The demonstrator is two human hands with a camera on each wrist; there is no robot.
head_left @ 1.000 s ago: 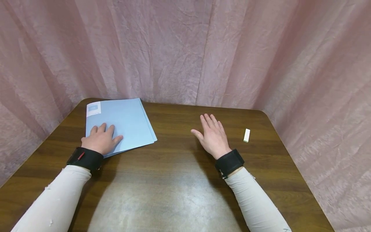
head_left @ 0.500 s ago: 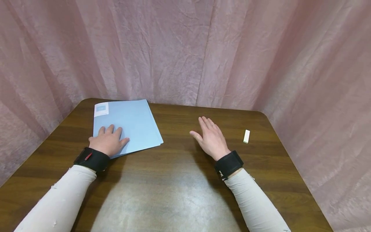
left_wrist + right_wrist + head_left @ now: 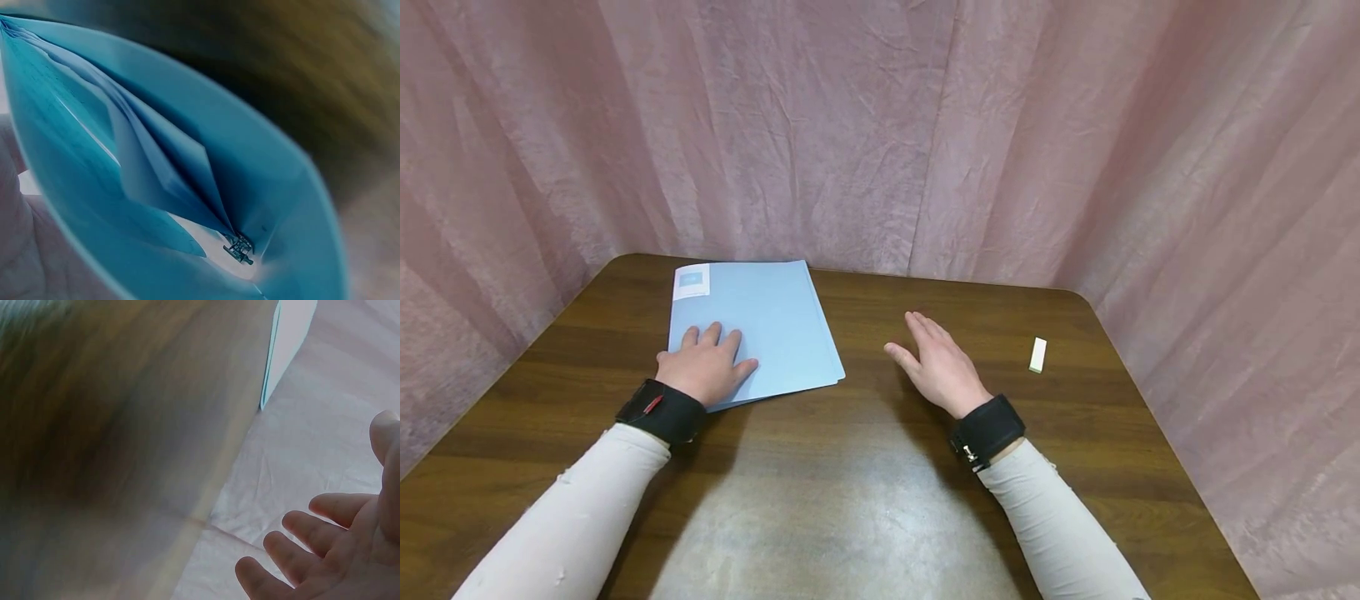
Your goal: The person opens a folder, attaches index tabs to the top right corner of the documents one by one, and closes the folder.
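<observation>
Fingers of the left hand (image 3: 706, 372) press flat on the light blue plastic folder (image 3: 760, 325) at far left of the brown wooden table (image 3: 865, 467), right hand (image 3: 936, 367) open, holding nothing.

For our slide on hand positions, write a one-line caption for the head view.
Left hand rests flat on a blue folder; right hand open above the wooden table.
</observation>
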